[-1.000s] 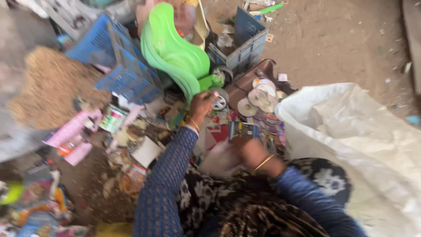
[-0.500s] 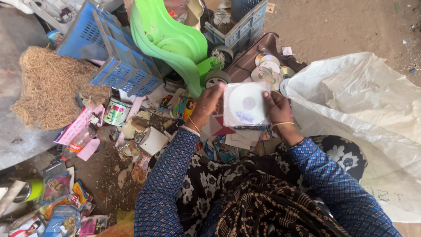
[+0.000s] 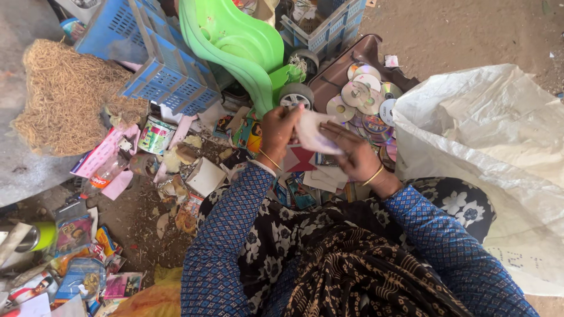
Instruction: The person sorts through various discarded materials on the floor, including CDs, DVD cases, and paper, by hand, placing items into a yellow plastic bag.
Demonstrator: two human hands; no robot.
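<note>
A large white sack (image 3: pixel 499 152) is spread over the ground at the right, its open edge turned toward the middle. At the upper left a heap of straw (image 3: pixel 64 97) is seen, with blue crates (image 3: pixel 158 64) tipped beside it. A green plastic chair (image 3: pixel 241 47) is laid against the crates, and a small wheel (image 3: pixel 295 94) shows just below it. A brown tray (image 3: pixel 335 79) is set between the chair and the sack, and a pile of discs (image 3: pixel 367 100) is heaped on it, spilling toward the sack's edge. The ground in front is littered with printed wrappers and cards (image 3: pixel 88 258); a small tin (image 3: pixel 155 135) is stood near the crates and a white box (image 3: pixel 205 176) is lain just below it.

A white sleeve (image 3: pixel 314 132) is held in the middle of the view, above the littered ground and just beside the discs. Its left edge is pinched by the left hand (image 3: pixel 279 132), fingers closed on it. The right hand (image 3: pixel 352 149) is laid along its lower right side, fingers stretched flat across it, so that the sleeve is gripped from both sides. Whether a disc is inside cannot be told. A gold bangle (image 3: pixel 373 175) is worn on the right wrist, and both arms are covered in blue patterned sleeves.
</note>
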